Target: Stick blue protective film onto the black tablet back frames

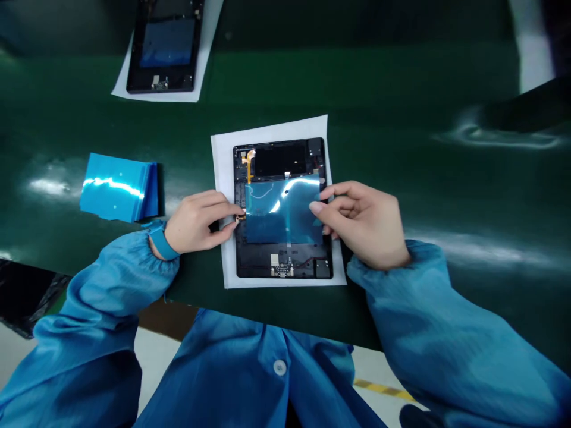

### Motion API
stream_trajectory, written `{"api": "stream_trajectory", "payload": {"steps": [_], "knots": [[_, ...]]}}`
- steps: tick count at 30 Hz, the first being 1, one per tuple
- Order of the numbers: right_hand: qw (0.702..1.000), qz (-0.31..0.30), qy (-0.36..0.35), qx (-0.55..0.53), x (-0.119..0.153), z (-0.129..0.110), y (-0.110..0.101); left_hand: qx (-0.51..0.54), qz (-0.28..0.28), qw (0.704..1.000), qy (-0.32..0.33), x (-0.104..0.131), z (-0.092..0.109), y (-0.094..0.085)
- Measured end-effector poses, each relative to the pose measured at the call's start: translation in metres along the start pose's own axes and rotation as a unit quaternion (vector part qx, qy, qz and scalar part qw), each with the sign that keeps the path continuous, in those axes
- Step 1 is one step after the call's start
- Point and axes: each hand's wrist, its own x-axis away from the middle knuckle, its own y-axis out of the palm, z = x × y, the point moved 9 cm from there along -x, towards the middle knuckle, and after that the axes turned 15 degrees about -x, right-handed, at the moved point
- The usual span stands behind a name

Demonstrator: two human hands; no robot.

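Note:
An opened tablet (307, 252) lies on a white paper sheet (223, 172), its inner parts facing up. Over its middle rests a glossy blue film sheet (281, 214). The thumb and forefinger of my right hand (363, 223) pinch the film's right edge. At the tablet's left edge, my left hand (200, 220) has thumb and forefinger drawn together around a small flex connector (241, 217); whether they grip it is hard to see. An orange flex cable (250, 166) runs down the tablet's upper left, and a small circuit board (282, 270) sits at its bottom.
A stack of blue film sheets (116, 187) lies on the green table (383, 119), left of the tablet. Farther back at the upper left, a second opened tablet (167, 44) rests on white paper. The table's front edge runs close to my body.

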Motion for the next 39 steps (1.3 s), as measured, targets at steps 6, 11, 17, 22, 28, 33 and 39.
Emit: {"api": "stream_trajectory", "payload": {"steps": [6,11,17,22,28,33,39], "knots": [[1.000,0.000,0.001,-0.004,-0.001,0.002,0.001,-0.043,-0.015,0.999,0.013,-0.008,-0.001,-0.004],[1.000,-0.001,0.001,0.000,-0.001,0.000,0.002,-0.067,-0.046,0.996,0.024,-0.013,0.002,-0.003],[1.000,0.002,0.004,0.006,0.000,0.000,0.001,-0.069,-0.055,0.996,0.032,-0.019,0.006,-0.001],[1.000,0.006,-0.002,0.009,0.000,-0.002,0.001,-0.061,-0.044,0.996,0.044,-0.021,0.009,0.003],[1.000,-0.001,-0.006,0.001,0.000,-0.002,0.002,-0.099,-0.032,0.990,0.098,-0.021,0.015,0.004],[1.000,0.000,-0.002,0.007,0.002,-0.002,0.001,-0.095,-0.025,0.990,0.099,-0.021,0.015,0.004],[0.999,0.006,-0.011,0.031,0.004,-0.007,0.000,-0.092,-0.044,0.994,0.028,-0.019,0.003,0.015]]}}
